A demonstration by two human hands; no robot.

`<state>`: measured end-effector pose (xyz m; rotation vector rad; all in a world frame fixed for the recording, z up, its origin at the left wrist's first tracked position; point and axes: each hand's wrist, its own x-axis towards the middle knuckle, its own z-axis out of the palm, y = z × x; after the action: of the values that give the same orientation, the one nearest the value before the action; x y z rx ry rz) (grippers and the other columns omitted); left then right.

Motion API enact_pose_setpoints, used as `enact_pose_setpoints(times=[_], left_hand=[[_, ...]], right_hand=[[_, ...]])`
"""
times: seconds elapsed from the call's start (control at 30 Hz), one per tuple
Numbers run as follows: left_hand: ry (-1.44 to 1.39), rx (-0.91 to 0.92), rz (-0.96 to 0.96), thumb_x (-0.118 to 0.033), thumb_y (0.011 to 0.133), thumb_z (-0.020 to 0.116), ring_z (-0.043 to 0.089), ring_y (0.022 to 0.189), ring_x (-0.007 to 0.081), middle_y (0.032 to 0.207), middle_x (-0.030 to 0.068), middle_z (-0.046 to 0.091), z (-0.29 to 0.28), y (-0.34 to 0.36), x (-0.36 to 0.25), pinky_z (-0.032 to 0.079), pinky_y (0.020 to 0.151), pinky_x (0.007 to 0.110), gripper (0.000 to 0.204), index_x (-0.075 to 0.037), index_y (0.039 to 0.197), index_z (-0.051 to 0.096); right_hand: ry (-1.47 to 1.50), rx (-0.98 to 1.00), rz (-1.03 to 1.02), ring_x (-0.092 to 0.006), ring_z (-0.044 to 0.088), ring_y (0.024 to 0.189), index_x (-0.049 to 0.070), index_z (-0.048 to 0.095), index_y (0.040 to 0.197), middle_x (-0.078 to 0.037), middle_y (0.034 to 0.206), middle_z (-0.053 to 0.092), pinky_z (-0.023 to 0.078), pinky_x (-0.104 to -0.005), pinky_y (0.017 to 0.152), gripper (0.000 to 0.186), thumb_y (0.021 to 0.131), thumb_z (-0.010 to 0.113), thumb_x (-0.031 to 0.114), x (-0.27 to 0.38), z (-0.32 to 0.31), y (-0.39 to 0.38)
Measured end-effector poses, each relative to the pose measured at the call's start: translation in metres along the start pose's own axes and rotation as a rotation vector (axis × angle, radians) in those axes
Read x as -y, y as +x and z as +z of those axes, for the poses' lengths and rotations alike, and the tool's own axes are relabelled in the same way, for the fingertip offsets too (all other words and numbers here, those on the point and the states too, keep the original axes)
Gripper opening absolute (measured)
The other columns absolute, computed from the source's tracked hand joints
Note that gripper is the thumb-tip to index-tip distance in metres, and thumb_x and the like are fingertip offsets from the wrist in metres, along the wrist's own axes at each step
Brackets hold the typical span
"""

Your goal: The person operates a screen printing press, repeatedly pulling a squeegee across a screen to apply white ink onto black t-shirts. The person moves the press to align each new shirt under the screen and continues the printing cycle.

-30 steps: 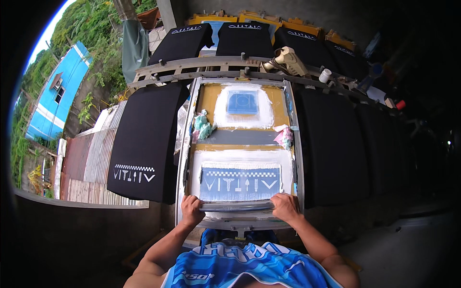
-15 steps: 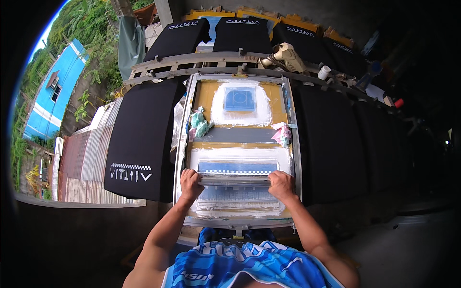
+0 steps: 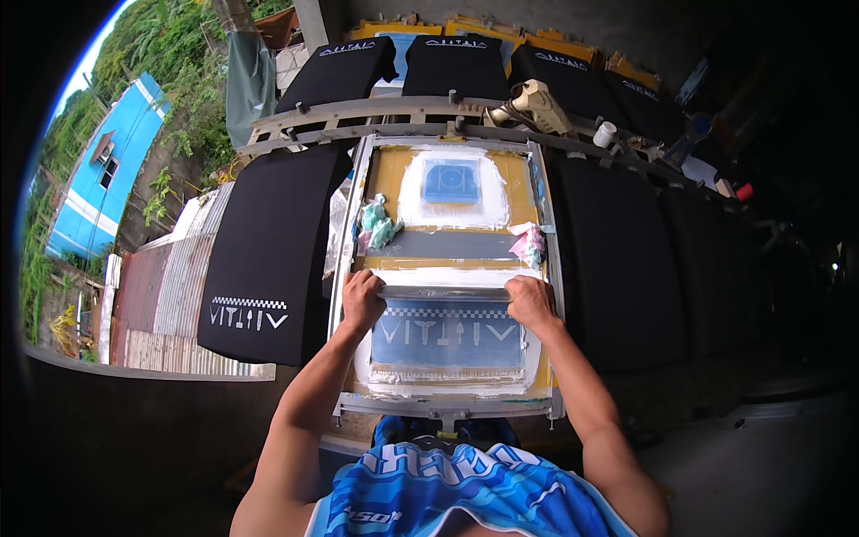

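Observation:
In front of me lies a metal-framed printing screen (image 3: 429, 244) with a yellow-brown mesh and white ink smears. A long, narrow squeegee (image 3: 445, 293) spans it crosswise, just beyond a blue stencil area (image 3: 447, 353) with a checkered row and pale shapes. My left hand (image 3: 363, 300) is closed around the squeegee's left end. Its right end is gripped by my right hand (image 3: 533, 302). Beyond the hands, a second, smaller blue stencil (image 3: 450, 182) is ringed with white ink. The squeegee's blade edge cannot be made out.
Crumpled greenish rags (image 3: 379, 224) and a pink rag (image 3: 529, 243) rest on the screen's sides. Black fabric with a white print (image 3: 259, 251) lies at left; dark fabric (image 3: 617, 268) at right. Behind the metal rail (image 3: 403, 112) are more printed pieces. A heat gun (image 3: 541, 107) sits there.
Both hands have pushed the squeegee away from me, from the middle of the near stencil to past its far edge. The stencil's shapes now show uncovered.

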<state>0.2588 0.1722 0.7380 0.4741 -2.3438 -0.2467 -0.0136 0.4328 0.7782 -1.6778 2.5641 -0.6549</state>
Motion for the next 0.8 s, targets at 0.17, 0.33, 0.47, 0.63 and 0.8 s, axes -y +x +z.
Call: enact_pose_setpoints(times=[0.17, 0.33, 0.47, 0.63, 0.8], left_hand=[[0.003, -0.015, 0.002, 0.002, 0.053, 0.069, 0.055, 0.073, 0.0305, 0.077, 0.0073, 0.054, -0.024, -0.053, -0.019, 0.041, 0.068, 0.043, 0.028, -0.010, 0.077, 0.059], [-0.042, 0.152, -0.028, -0.002, 0.049, 0.070, 0.053, 0.069, 0.0291, 0.074, 0.0067, 0.051, -0.087, -0.138, -0.068, 0.038, 0.065, 0.041, 0.031, -0.011, 0.077, 0.059], [-0.023, 0.181, -0.004, 0.000, 0.052, 0.068, 0.055, 0.067, 0.0263, 0.072, 0.0044, 0.052, -0.085, -0.116, -0.063, 0.039, 0.066, 0.041, 0.028, -0.011, 0.075, 0.057], [-0.013, 0.007, 0.018, 0.006, 0.056, 0.065, 0.057, 0.073, 0.0286, 0.073, 0.0055, 0.055, -0.027, -0.016, -0.014, 0.041, 0.070, 0.042, 0.025, -0.010, 0.074, 0.058], [0.020, 0.045, 0.008, 0.003, 0.056, 0.068, 0.057, 0.073, 0.0297, 0.074, 0.0068, 0.055, -0.012, -0.006, 0.008, 0.041, 0.070, 0.043, 0.025, -0.009, 0.075, 0.055]], right_hand=[[0.041, -0.007, 0.002, -0.0345, 0.068, 0.079, 0.007, 0.065, 0.075, -0.012, 0.081, 0.066, 0.055, -0.0491, 0.070, 0.005, 0.079, 0.062, 0.009, 0.022, 0.009, -0.052], [0.101, 0.063, -0.043, -0.0333, 0.068, 0.075, 0.006, 0.062, 0.072, -0.011, 0.077, 0.064, 0.056, -0.0453, 0.066, 0.005, 0.068, 0.064, 0.003, 0.064, -0.010, -0.148], [0.143, 0.147, -0.079, -0.0369, 0.068, 0.076, 0.003, 0.063, 0.069, -0.015, 0.075, 0.066, 0.055, -0.0471, 0.068, 0.003, 0.068, 0.063, 0.001, 0.054, -0.021, -0.130], [0.045, 0.054, -0.016, -0.0396, 0.067, 0.076, 0.004, 0.063, 0.071, -0.015, 0.078, 0.066, 0.054, -0.0500, 0.067, 0.003, 0.069, 0.063, 0.002, 0.019, -0.008, -0.023], [0.049, -0.008, -0.004, -0.0380, 0.068, 0.080, 0.006, 0.068, 0.076, -0.014, 0.082, 0.069, 0.055, -0.0486, 0.070, 0.006, 0.072, 0.063, 0.004, 0.006, 0.012, -0.003]])
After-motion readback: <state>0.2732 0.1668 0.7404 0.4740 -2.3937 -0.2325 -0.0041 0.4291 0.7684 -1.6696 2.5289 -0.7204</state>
